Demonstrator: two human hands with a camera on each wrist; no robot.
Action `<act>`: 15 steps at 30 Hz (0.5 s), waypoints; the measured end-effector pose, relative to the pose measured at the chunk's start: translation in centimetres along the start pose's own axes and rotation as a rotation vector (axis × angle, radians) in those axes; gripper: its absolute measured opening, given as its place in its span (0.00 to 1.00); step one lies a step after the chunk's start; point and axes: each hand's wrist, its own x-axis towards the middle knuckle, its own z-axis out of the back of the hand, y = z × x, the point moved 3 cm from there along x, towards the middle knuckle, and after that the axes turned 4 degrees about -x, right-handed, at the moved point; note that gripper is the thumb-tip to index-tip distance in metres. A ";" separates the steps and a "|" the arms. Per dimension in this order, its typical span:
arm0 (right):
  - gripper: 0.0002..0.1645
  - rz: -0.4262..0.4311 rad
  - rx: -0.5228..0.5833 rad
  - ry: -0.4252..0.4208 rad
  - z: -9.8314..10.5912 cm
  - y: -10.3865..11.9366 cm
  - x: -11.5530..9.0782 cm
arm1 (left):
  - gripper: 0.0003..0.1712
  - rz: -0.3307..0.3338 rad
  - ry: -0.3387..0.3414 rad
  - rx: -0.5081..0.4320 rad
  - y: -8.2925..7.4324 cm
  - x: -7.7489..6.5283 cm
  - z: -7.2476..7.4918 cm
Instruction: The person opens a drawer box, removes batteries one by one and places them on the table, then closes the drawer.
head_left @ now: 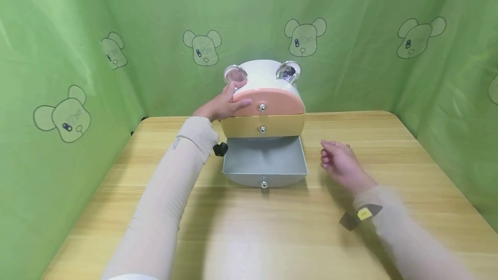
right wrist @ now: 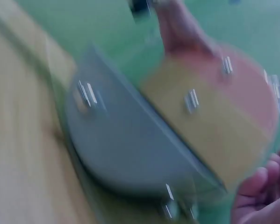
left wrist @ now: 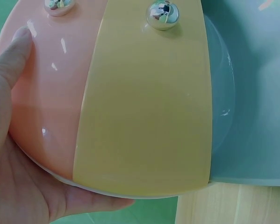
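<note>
A small drawer box (head_left: 266,71) with a white top and two round ears stands on the table. Its pink drawer (head_left: 285,102) and yellow drawer (head_left: 282,125) are closed, while the grey-blue bottom drawer (head_left: 266,157) is pulled out, its bare floor showing. My left hand (head_left: 223,105) grips the box's left side. In the left wrist view its thumb (left wrist: 19,51) lies on the pink front and the other fingers reach along the side. Off to the right of the drawer, apart from it, my right hand (head_left: 342,163) has curled fingers, with nothing visible in them.
The wooden table (head_left: 249,237) carries the box near its back edge. Green curtains (head_left: 249,3) with printed bear heads hang behind and on both sides. Each drawer front has a silver ball knob; the bottom one (head_left: 264,184) points toward me.
</note>
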 end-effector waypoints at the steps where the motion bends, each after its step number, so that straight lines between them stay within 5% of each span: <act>1: 0.11 0.007 0.038 0.008 -0.9 -0.2 -0.6 | 0.47 0.001 0.001 0.001 0.0 0.0 0.0; 7: 0.14 0.018 0.123 0.112 -5.3 -1.8 -3.5 | 0.47 -0.003 -0.009 0.014 0.1 0.1 0.0; 15: 0.09 -0.230 0.080 0.230 -8.8 -6.5 -4.7 | 0.46 0.007 -0.003 0.014 0.1 0.1 0.0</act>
